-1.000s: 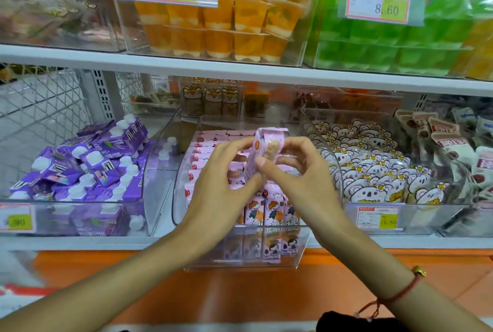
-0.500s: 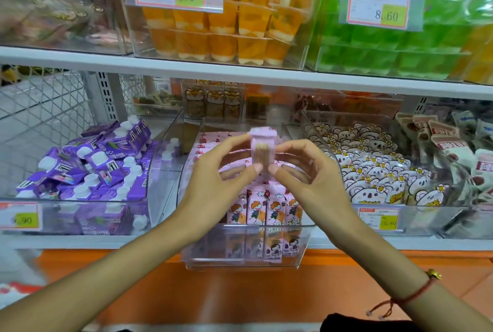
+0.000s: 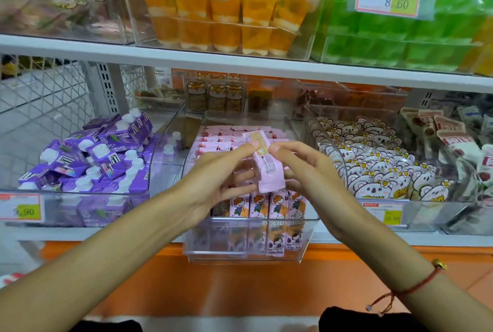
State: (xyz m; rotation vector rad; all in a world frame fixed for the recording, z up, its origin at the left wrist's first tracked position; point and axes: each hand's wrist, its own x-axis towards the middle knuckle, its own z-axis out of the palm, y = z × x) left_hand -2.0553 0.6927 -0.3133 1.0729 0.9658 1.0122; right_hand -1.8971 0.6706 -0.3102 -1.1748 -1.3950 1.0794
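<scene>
- I see a pink snack packet (image 3: 265,165) held tilted, just above a clear bin (image 3: 240,255) of matching packets (image 3: 277,209).
- The left hand (image 3: 213,181) pinches its upper part between thumb and forefinger. The right hand (image 3: 312,174) grips the opposite side.
- I judge it light, with a thin, slightly slick wrapper and a crushable filling.
- I would hold the long sides gently, not the sealed ends.
</scene>
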